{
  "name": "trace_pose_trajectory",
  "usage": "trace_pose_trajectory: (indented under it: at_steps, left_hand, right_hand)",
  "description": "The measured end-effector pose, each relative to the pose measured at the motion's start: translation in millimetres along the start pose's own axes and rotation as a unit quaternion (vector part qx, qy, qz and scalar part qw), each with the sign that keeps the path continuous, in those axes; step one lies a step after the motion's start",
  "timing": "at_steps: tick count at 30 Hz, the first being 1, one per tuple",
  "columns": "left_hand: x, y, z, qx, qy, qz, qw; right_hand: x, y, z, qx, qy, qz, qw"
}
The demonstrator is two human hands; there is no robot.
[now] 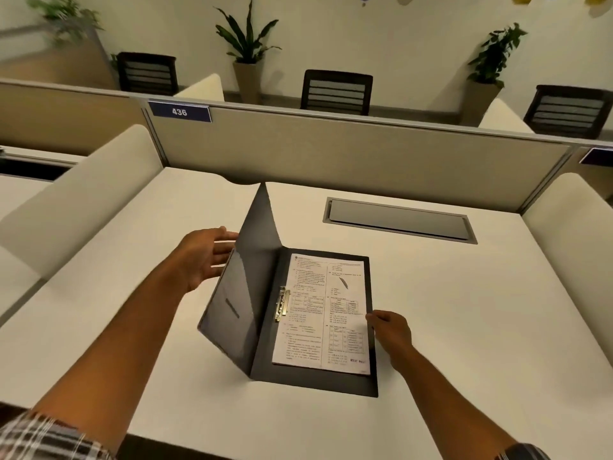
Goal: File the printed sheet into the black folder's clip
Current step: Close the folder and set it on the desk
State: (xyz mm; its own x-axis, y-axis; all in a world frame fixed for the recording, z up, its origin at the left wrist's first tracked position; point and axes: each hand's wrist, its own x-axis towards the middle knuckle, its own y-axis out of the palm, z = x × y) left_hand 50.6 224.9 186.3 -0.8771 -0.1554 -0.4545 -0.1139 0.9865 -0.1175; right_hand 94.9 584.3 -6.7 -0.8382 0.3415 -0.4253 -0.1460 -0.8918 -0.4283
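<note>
The black folder [331, 381] lies on the white desk with its back panel flat. Its front cover [245, 287] stands raised at a steep angle on the left. The printed sheet [326, 313] rests on the back panel, its left edge under the metal clip [282, 303] by the spine. My left hand [207, 255] is spread open behind the raised cover, fingertips at the cover's outer edge. My right hand [389, 330] rests on the sheet's right edge and the folder's right margin, fingers curled down against them.
A grey cable hatch [399, 219] is set into the desk [132, 293] behind the folder. A beige partition [331, 151] with a "436" label closes the far side. White side dividers stand left and right. Chairs and potted plants are beyond the partition.
</note>
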Motion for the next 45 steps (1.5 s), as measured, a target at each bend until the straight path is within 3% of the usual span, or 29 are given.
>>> trace_pose_trajectory:
  at_steps: [9, 16, 19, 25, 29, 33, 37, 39, 45]
  left_hand:
    - [-21.0, 93.3, 47.6, -0.012, -0.052, 0.088, 0.995]
    - [-28.8, 147.9, 104.0, 0.11, -0.089, 0.13, 0.981]
    - [-31.3, 161.8, 125.5, 0.153, -0.091, 0.128, 0.976]
    - [-28.6, 167.6, 147.2, 0.214, -0.046, 0.103, 0.97]
    - [-20.4, 155.2, 152.0, 0.248, 0.028, -0.016, 0.968]
    - [-8.2, 127.7, 169.1, 0.353, 0.045, -0.156, 0.921]
    - [6.5, 107.7, 187.6, 0.469, -0.041, -0.112, 0.875]
    - [13.8, 104.0, 188.8, 0.45, -0.036, -0.093, 0.887]
    - [22.0, 91.3, 184.3, 0.244, -0.064, -0.057, 0.966]
  right_hand:
    - [-8.8, -23.4, -17.6, 0.085, -0.013, 0.075, 0.993]
    - [-9.4, -33.3, -44.8, 0.15, 0.027, 0.068, 0.986]
    - [-13.7, -35.6, -51.6, 0.153, 0.003, 0.07, 0.986]
    - [-17.6, -33.8, -49.0, 0.06, -0.032, 0.062, 0.996]
    - [-19.2, -33.8, -46.7, 0.02, -0.049, 0.062, 0.997]
    - [-18.3, -28.7, -41.8, -0.001, -0.057, 0.06, 0.997]
    - [-21.0, -18.5, -38.3, -0.006, -0.054, 0.045, 0.998]
    - [-23.4, -12.0, -37.9, -0.004, -0.049, 0.033, 0.998]
    - [-29.9, 7.2, -29.4, 0.001, -0.019, -0.01, 1.0]
